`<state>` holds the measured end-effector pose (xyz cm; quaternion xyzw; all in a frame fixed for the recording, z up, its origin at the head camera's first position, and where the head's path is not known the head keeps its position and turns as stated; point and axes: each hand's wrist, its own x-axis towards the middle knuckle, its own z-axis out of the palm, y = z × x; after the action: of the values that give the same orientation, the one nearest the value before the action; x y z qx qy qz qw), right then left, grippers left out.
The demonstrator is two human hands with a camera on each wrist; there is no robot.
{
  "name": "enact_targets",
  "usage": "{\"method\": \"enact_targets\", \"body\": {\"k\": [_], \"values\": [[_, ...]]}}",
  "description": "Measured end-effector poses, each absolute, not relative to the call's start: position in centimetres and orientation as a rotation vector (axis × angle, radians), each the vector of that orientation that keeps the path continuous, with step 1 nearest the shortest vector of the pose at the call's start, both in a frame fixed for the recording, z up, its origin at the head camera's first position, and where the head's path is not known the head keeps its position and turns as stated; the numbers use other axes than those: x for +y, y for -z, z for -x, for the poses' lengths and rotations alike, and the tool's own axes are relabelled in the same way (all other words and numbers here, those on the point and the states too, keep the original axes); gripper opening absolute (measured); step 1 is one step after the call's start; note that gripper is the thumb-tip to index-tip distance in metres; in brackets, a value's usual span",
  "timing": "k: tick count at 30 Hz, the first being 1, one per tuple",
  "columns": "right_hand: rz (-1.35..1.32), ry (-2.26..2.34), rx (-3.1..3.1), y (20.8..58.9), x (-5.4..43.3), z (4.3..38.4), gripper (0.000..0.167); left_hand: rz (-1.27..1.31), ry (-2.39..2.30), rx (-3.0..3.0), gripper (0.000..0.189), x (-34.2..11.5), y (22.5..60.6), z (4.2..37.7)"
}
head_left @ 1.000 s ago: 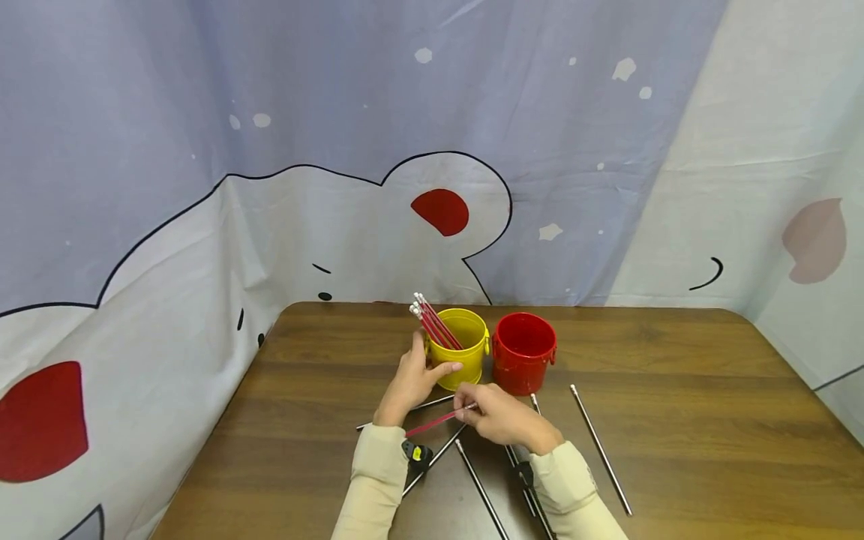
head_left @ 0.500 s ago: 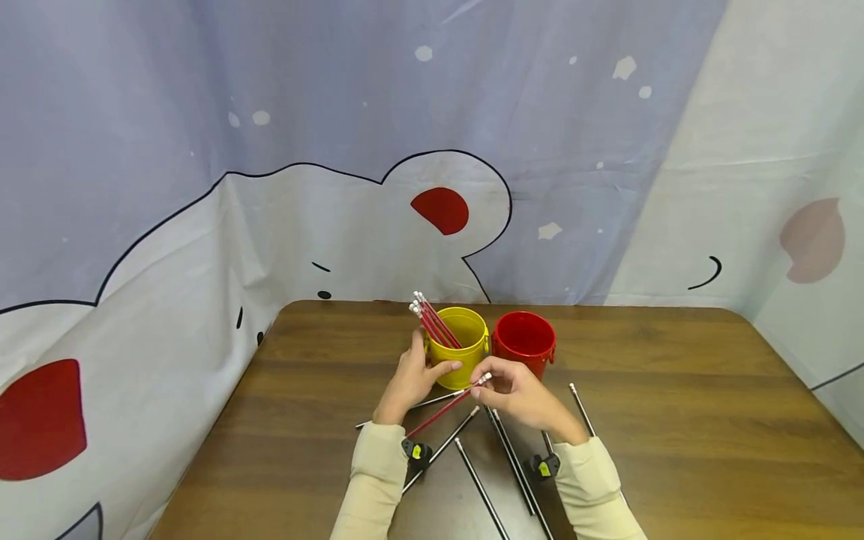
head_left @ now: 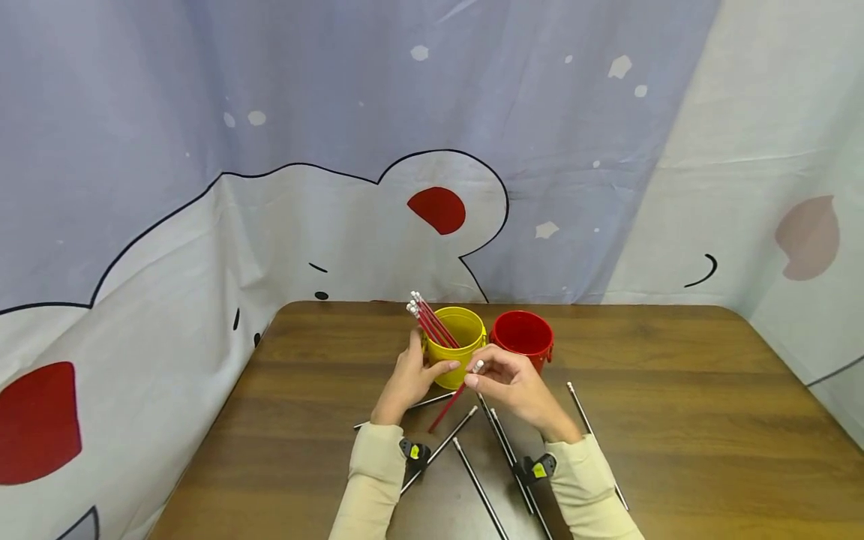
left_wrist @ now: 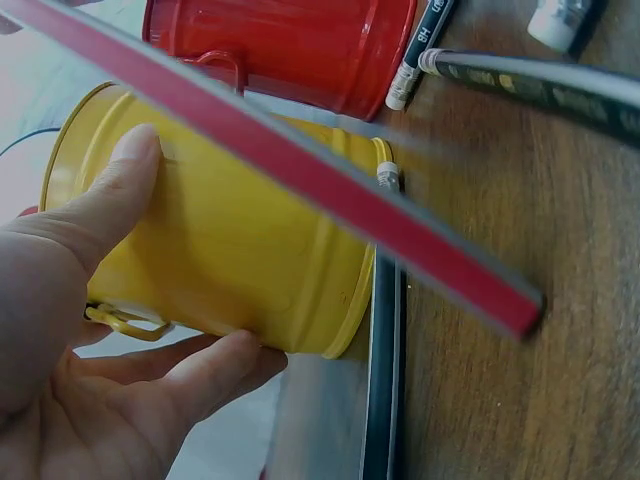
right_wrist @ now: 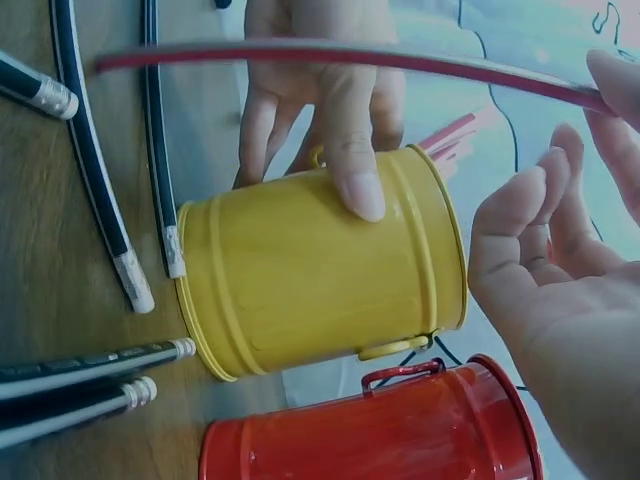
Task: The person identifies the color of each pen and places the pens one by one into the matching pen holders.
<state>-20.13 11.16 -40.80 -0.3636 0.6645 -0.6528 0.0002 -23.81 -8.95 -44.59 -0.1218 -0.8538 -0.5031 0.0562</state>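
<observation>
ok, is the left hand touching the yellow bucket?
Touching. The left wrist view shows the left hand gripping the yellow bucket, its thumb laid on the bucket's wall.

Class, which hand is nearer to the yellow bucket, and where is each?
Left. The left hand grips the side of the yellow bucket; the right hand is in front, rightward, pinching a red pencil.

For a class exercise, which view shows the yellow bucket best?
The right wrist view: there the yellow bucket looks large and mostly uncovered. The left wrist view has a red pencil across it; the head view shows it small, partly behind the left hand.
</observation>
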Motion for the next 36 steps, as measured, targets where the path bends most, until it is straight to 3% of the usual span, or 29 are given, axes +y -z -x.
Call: {"method": "enact_targets", "body": {"k": [36], "values": [[1.005, 2.412, 2.151, 39.8, 10.3, 19.5, 0.02, 0.34, 1.54, -2.607, 0.076, -9.0, 44.5, 24.0]]}}
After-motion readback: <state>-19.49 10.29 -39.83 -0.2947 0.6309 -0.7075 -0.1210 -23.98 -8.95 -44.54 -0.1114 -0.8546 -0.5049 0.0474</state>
